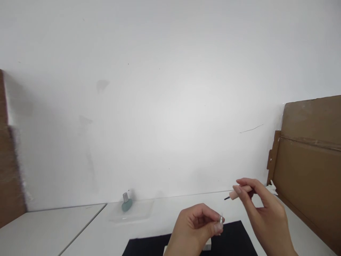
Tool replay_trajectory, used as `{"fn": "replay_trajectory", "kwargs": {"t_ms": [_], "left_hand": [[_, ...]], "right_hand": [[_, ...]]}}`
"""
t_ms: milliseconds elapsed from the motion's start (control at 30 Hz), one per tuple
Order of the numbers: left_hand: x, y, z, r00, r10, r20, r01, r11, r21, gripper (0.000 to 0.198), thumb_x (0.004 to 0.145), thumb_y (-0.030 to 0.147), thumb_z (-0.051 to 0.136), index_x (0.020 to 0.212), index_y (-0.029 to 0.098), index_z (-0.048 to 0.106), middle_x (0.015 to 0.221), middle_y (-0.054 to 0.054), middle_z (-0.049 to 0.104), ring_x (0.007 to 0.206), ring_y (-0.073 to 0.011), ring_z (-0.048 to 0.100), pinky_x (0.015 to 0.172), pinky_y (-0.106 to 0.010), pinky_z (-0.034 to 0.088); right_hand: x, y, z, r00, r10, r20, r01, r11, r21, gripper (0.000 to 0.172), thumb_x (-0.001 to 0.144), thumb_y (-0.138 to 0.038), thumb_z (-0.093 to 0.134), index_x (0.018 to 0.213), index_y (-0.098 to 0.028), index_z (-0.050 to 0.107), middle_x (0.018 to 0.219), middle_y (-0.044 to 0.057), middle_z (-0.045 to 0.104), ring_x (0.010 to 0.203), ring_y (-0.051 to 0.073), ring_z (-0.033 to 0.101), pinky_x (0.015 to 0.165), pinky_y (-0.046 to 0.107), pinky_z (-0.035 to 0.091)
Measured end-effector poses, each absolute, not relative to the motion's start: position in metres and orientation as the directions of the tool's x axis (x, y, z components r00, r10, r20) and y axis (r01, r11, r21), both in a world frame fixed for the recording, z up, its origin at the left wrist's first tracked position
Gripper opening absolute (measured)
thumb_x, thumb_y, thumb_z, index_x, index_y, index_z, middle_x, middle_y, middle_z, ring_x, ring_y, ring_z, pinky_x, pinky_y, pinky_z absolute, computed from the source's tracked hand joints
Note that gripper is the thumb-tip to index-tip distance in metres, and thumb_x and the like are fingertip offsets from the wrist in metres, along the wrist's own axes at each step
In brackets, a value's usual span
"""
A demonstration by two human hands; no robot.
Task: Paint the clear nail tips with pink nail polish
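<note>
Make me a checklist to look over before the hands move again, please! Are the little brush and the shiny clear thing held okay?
1. Right hand gripping the pink brush: ok, the handle is between thumb and fingers.
2. Left hand gripping the small clear thing: ok, pinched at the fingertips.
3. Dark tip apart from the left hand: ok, there is a gap.
4. Dark tip wet: cannot tell, too small.
5. Teal bottle capped: ok, the grey cap is on.
6. White block fully in sight: not ok, the left hand hides part.
</note>
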State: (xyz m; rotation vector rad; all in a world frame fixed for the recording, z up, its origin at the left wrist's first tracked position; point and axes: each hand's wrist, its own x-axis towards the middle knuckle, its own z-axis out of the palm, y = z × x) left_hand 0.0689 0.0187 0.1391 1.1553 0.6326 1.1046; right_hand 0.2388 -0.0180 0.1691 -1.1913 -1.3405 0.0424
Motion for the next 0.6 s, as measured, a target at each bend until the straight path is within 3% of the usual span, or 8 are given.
{"fn": "replay_trajectory", "kwargs": {"t_ms": [233,433,600], "left_hand": [[0.0692,0.0188,0.1376,0.375,0.917,0.137,-0.387,0.02,0.922,0.018,0.061,0.024,0.096,0.064,0.018,0.079,0.059,0.001,0.076,0.057,-0.0124,0.064,0.064,-0.025,0.051],[0.0696,0.0191,0.1376,0.36,0.925,0.125,-0.38,0.022,0.925,0.015,0.06,0.02,0.094,0.063,0.018,0.08,0.069,-0.002,0.081,0.058,-0.0131,0.064,0.063,-0.026,0.051],[0.07,0.0175,0.138,0.346,0.926,0.154,-0.333,-0.032,0.942,0.01,0.063,0.016,0.089,0.062,0.019,0.08,0.061,0.001,0.075,0.061,-0.0144,0.065,0.067,-0.026,0.051]], "right_hand": [[0.2389,-0.0203,0.1671,0.138,0.714,0.687,0.532,0.531,-0.659,0.034,0.095,-0.059,0.064,0.091,-0.026,0.072,0.063,0.0,0.072,0.06,0.019,0.063,0.058,0.027,0.055],[0.2406,-0.0176,0.167,0.268,0.606,0.749,0.58,0.519,-0.628,0.023,0.096,-0.049,0.066,0.09,-0.027,0.068,0.069,-0.001,0.075,0.066,0.019,0.066,0.065,0.026,0.055],[0.2383,-0.019,0.1664,0.193,0.694,0.694,0.558,0.504,-0.659,0.024,0.095,-0.051,0.066,0.091,-0.028,0.071,0.063,-0.004,0.072,0.061,0.018,0.063,0.056,0.024,0.052]]}}
